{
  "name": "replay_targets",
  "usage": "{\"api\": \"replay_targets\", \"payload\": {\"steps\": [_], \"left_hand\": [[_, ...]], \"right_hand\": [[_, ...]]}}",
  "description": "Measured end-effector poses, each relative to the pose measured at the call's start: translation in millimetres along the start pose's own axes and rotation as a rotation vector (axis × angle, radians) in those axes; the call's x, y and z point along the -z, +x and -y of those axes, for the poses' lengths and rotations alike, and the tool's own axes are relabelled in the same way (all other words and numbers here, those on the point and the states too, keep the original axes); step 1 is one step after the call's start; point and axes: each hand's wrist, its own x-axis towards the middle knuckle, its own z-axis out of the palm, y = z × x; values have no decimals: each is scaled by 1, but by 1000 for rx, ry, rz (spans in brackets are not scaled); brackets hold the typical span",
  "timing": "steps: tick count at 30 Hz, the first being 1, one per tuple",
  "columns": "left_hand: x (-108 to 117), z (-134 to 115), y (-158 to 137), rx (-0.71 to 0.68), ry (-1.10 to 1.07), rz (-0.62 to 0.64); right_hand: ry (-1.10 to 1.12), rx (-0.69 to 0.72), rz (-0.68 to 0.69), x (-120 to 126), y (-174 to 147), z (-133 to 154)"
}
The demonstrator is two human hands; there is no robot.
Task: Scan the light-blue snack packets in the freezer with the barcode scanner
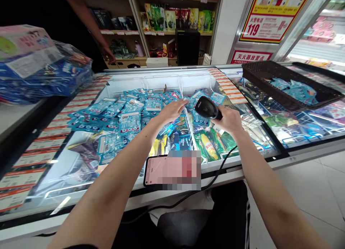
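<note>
My right hand (229,120) is wrapped round the handle of a black barcode scanner (206,108), its head tilted toward the left over the freezer. A black cable (215,177) runs below that hand along the freezer's front edge. My left hand (172,111) stretches over the small blue packets (130,122), fingers extended beside the white wire divider (189,125); nothing shows in it. These packets lie in a loose heap, some with white barcode labels up. Below the left hand, a phone (157,170) with a lit, partly blurred screen rests at the front edge.
Other frozen packs (210,144) lie in the freezer compartments. A brown basket (269,87) with blue packets stands at the right. Plastic-wrapped packages (40,65) are piled at the left. Across the freezer, a person's hand (107,54) hangs near the shelves (178,32).
</note>
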Motion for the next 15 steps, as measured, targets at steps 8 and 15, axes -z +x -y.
{"api": "replay_targets", "payload": {"steps": [8, 15], "left_hand": [[3, 0, -10, 13, 77, -144], [5, -2, -12, -35, 64, 42]], "right_hand": [[6, -9, -3, -1, 2, 0], [14, -1, 11, 1, 1, 1]]}}
